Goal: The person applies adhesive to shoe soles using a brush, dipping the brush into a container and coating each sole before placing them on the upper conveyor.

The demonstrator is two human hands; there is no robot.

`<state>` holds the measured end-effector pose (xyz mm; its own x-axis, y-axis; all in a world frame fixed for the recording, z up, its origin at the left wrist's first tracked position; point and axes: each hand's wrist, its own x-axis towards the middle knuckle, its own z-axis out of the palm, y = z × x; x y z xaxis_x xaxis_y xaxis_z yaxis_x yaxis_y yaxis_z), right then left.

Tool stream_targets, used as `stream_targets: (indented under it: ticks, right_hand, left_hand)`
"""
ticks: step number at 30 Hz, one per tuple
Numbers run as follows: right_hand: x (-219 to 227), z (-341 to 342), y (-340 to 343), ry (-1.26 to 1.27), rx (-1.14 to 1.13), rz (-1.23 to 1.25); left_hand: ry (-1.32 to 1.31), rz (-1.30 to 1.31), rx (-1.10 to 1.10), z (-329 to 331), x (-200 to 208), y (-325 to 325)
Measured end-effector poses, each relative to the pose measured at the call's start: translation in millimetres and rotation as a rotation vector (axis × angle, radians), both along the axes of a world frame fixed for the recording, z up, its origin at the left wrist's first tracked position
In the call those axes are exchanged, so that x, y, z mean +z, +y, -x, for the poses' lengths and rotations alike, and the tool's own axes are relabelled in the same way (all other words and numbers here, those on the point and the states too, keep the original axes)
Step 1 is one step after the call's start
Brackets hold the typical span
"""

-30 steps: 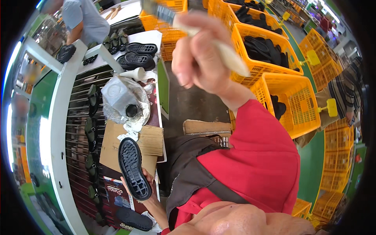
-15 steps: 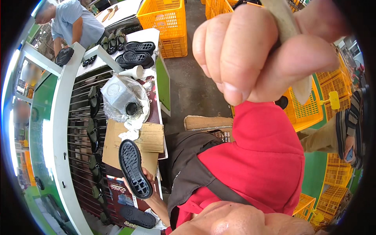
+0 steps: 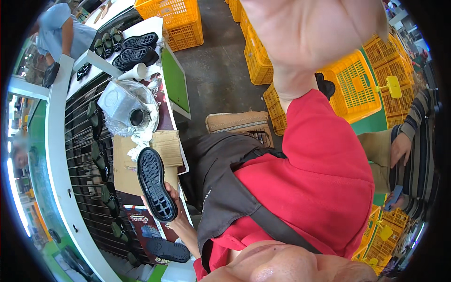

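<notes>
My left hand grips a black shoe sole by its edge near the lower end, its ridged tread facing up. The sole is over a piece of brown cardboard on the workbench. A second black sole lies flat below it, on dark red printed board. Raised close to the camera at the upper right, my right hand shows its palm and wrist. Its fingers run past the top edge, so whatever they hold is hidden. Above the cardboard sits a translucent plastic jug in clear wrapping, with white cloth beside it.
Shoes rest on a rod rack behind a white frame. More black soles and a white cup lie at the bench's far end. Yellow crates stand to the right, near a person in stripes. Another person works far left.
The whole view has shifted, moving the bench leftward. My right hand has gone up past the top edge, and the pale pointed tool it held is out of sight. My left hand still holds the sole.
</notes>
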<state>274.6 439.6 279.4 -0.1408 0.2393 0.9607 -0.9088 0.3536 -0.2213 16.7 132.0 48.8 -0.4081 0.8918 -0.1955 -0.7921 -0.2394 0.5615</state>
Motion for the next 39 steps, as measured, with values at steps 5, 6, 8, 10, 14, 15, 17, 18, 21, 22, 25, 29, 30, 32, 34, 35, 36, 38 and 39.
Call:
stream_targets:
  ticks: [5, 6, 8, 10, 14, 15, 17, 18, 21, 22, 25, 29, 30, 32, 34, 35, 36, 38, 39]
  right_hand:
    - [0, -1, -21, -0.001, 0.02, 0.003]
    - [0, -5, -20, -0.002, 0.029, 0.0]
    - [2, 3, -24, -0.007, 0.044, 0.001]
    - [1, 8, -29, -0.011, 0.057, 0.007]
    - [-7, 5, -35, -0.018, 0.082, 0.037]
    - [-10, 6, -35, -0.02, 0.088, 0.047]
    - [-17, 8, -33, -0.031, 0.099, 0.078]
    - [-22, 7, -29, -0.036, 0.103, 0.095]
    - [-34, 13, -20, -0.052, 0.118, 0.146]
    - [-36, 17, -23, -0.054, 0.123, 0.157]
    - [-42, 13, -24, -0.061, 0.139, 0.186]
    - [-44, 19, -25, -0.076, 0.177, 0.2]
    - [-48, 28, -30, -0.081, 0.189, 0.201]
    - [-46, 46, -30, -0.089, 0.227, 0.204]
    - [-46, 40, -28, -0.089, 0.326, 0.203]
    - [-47, 39, -20, -0.089, 0.382, 0.204]
    - [-49, 61, -18, -0.082, 0.459, 0.202]
    - [-56, 62, -13, -0.128, 0.428, 0.54]
    - [-67, 75, -10, -0.167, 0.415, 0.514]
  left_hand:
    - [-0.028, -0.027, -0.005, -9, 8, 1]
    - [-0.026, -0.033, 0.002, -10, 7, 1]
    - [-0.038, -0.004, 0.037, -10, 6, -6]
    - [-0.029, -0.004, 0.05, -9, 1, -10]
    - [-0.009, 0.016, 0.066, -9, -3, -11]
    - [-0.005, 0.017, 0.061, -9, -3, -10]
    - [-0.001, 0.038, 0.067, -9, -4, -13]
    - [0.005, 0.046, 0.069, -8, -4, -14]
    - [0.02, 0.064, 0.083, -13, -2, -13]
    - [0.027, 0.067, 0.082, -13, -1, -12]
    - [0.018, 0.057, 0.071, -14, 1, -10]
    - [0.001, 0.033, 0.071, -13, -5, -15]
    - [0.0, 0.032, 0.081, -12, -8, -16]
    - [-0.01, 0.049, 0.133, -9, -12, -22]
    - [-0.032, 0.069, 0.174, -5, -11, -27]
    - [-0.034, 0.077, 0.19, -3, -13, -26]
    - [-0.113, 0.052, 0.183, -2, -8, -25]
    - [-0.078, 0.037, 0.118, 6, -15, -30]
    - [-0.023, 0.104, 0.175, 2, -6, -26]
